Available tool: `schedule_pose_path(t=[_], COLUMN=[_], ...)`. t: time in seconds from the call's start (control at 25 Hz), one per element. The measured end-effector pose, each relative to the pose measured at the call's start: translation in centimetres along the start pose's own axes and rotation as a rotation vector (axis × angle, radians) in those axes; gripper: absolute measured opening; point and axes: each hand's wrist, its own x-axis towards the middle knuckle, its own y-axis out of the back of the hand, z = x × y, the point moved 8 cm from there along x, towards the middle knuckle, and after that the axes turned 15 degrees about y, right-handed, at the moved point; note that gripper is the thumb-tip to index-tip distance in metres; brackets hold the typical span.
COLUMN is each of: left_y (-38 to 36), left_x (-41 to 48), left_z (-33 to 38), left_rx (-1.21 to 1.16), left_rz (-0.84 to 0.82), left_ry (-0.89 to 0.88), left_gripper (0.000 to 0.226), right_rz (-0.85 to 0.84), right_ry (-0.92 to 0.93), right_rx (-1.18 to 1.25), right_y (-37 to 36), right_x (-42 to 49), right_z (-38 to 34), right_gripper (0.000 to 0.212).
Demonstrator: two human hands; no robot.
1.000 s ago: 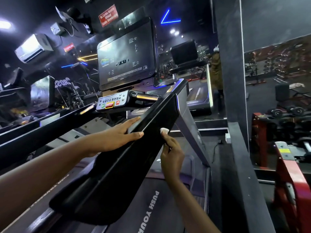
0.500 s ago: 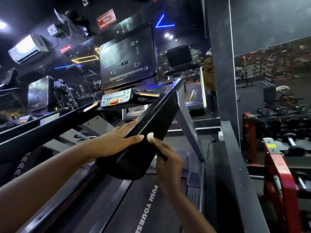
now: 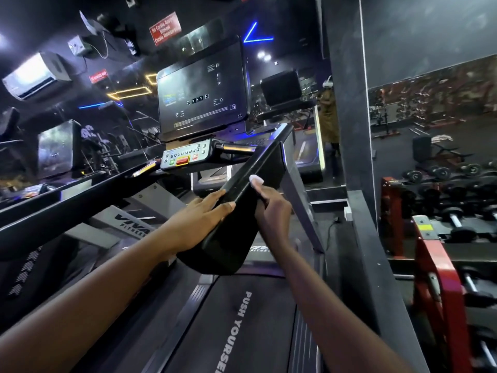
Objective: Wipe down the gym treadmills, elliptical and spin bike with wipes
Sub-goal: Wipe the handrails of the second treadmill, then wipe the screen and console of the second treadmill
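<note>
left grip (image 3: 199, 222): fingers straight, laid flat on the glossy black plastic treadmill side rail (image 3: 234, 238), likely bracing it | right grip (image 3: 271, 208): pinched on a small crumpled white wipe (image 3: 256, 180), pressed to the rail's right face for scrubbing | step: rail wipe-down, judged underway

Upper left wall: white air conditioner (image 3: 35, 76), brightly lit. Red sign (image 3: 165, 28) with white lettering high on the dark wall, text too blurred to read. Blue light strip (image 3: 255, 33) bent at an angle overhead; yellow light outline (image 3: 131, 92) lower and further left. Dark pillar (image 3: 347, 103) right of centre. Past it, black dumbbells (image 3: 441, 172) in rows on a red rack (image 3: 441, 278).
</note>
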Motion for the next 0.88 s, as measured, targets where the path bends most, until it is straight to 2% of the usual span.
schedule_pose_path(t=[0.12, 0.24, 0.28, 0.36, 0.48, 0.6, 0.88], left_y=[-0.1, 0.1, 0.3, 0.5, 0.4, 0.7, 0.9], left_x=[0.2, -0.2, -0.4, -0.9, -2.4, -4.1, -5.1], left_z=[-0.4, -0.4, -0.4, -0.5, -0.9, -1.4, -1.5], left_rx=[-0.037, -0.177, -0.219, -0.255, -0.252, -0.217, -0.194], left_rz=[-0.010, -0.040, -0.040, -0.040, -0.082, -0.031, 0.078], left_ry=[-0.006, -0.008, -0.007, -0.001, 0.010, 0.001, 0.053], left_gripper=[0.060, 0.082, 0.083, 0.070, 0.052, 0.052, 0.053], right_rz=[-0.003, -0.005, -0.017, -0.013, 0.036, -0.076, -0.073], right_ry=[0.029, 0.101, 0.135, 0.143, -0.106, -0.288, -0.252], right_rx=[0.062, 0.071, 0.085, 0.129, 0.076, 0.000, -0.017], right_y=[0.5, 1.2, 1.5, 2.3, 3.1, 2.0, 1.7], right_x=[-3.1, -6.5, -7.3, -7.4, -5.8, -6.4, -9.6], right_z=[-4.0, -8.6, -9.6, -9.6, -5.6, -4.0, -8.3], right_gripper=[0.042, 0.051, 0.053, 0.050, 0.042, 0.042, 0.046])
